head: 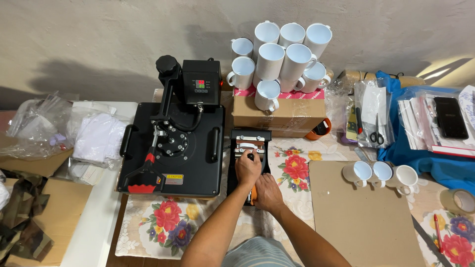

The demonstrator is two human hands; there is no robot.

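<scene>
Head view looks down on a table (pixel 148 237) covered by a flowered cloth, with a large black flat heat press (pixel 173 153) on its left half. Just right of that machine, touching or nearly so, sits a smaller black mug press (pixel 249 148), and both hands work on it. A cardboard box (pixel 277 113) stands right behind the mug press, carrying a cluster of white mugs (pixel 277 59), so there is no free room at the back. To the right lies a bare brown cardboard sheet (pixel 361 212), the widest open patch; three more white mugs (pixel 381 174) stand at its far edge.

On the mug press, the left hand (pixel 247 169) is closed over the top of the black lever knob near the clamp's middle. Just nearer the body, the right hand (pixel 267 193) is wrapped around an orange handle (pixel 253 194) at the press's near end; only a sliver of orange shows under the fingers. The two hands are almost touching. Scissors (pixel 377 137) lie well apart at the right.
</scene>
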